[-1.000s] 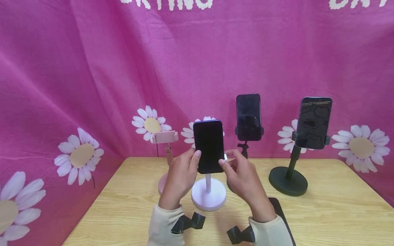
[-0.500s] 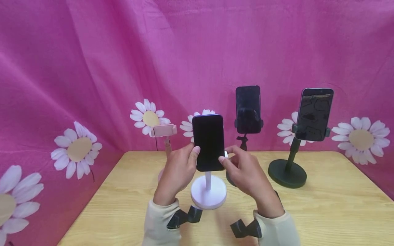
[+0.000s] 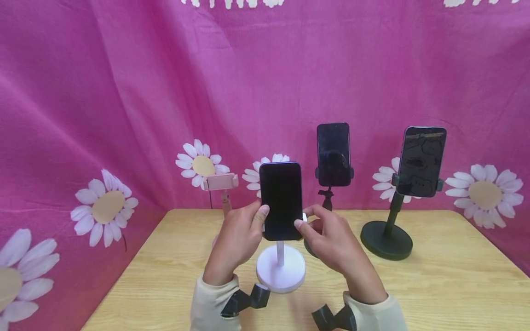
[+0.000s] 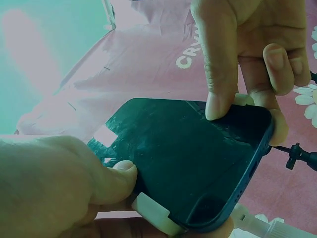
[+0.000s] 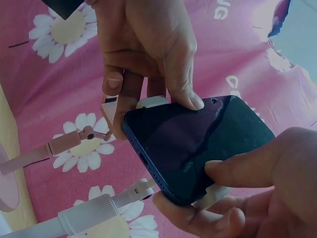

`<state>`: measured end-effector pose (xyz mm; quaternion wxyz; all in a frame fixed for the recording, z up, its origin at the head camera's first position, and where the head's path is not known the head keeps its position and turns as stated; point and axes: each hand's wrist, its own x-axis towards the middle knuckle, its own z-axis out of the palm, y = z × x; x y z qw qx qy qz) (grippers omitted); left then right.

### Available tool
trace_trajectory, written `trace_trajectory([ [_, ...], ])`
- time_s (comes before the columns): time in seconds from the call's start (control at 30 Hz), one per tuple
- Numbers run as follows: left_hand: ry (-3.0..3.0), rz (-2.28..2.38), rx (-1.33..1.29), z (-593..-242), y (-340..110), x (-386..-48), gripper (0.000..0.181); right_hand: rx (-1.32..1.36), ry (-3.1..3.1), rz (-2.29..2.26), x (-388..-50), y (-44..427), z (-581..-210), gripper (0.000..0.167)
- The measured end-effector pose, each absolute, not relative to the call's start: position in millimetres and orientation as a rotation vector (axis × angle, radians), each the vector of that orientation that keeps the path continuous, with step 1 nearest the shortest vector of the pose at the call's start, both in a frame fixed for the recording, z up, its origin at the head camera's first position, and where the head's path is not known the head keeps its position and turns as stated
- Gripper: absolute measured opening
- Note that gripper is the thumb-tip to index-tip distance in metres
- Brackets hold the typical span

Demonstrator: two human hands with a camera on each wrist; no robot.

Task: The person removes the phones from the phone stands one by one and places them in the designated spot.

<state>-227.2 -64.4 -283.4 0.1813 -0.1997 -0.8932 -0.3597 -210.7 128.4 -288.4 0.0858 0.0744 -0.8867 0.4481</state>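
White clamp ends [image 4: 153, 213] flank the dark phone [image 3: 281, 202], upright above its stand's round base [image 3: 280, 273]. The wrist views show the phone's port edge [image 5: 143, 158]; the head view alone shows two other phones [image 3: 334, 156] on black stands [image 3: 387, 240]. The left hand [image 3: 238, 236] and right hand [image 3: 333, 239] pinch the nearer phone's sides, thumbs [image 5: 187, 94] in front, fingers [image 5: 128, 99] behind.

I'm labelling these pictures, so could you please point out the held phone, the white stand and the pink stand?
Held phone [image 3: 282, 201]: head view, middle of the screen.
White stand [image 3: 280, 274]: head view, top of the round base.
Pink stand [image 3: 221, 182]: head view, on its clamp.
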Motion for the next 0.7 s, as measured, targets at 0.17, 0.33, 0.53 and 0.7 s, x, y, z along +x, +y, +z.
trace_trajectory([
  [0.17,-2.545,-1.052,-0.552,-285.1,-65.4,-224.9,0.019,0.207,-2.668,1.362,-208.6,128.3,-289.4,0.032],
  [0.33,-2.559,-1.093,-0.548,-281.6,-66.2,-222.0,0.019,0.215,-2.684,1.372,-206.0,129.3,-286.0,0.033],
  [0.53,-2.614,-1.160,-0.565,-278.2,-69.4,-219.5,0.019,0.213,-2.710,1.377,-203.1,129.3,-282.2,0.034],
  [0.7,-2.618,-1.209,-0.619,-277.8,-72.8,-219.2,0.024,0.277,-2.643,1.293,-197.6,127.6,-280.6,0.040],
])
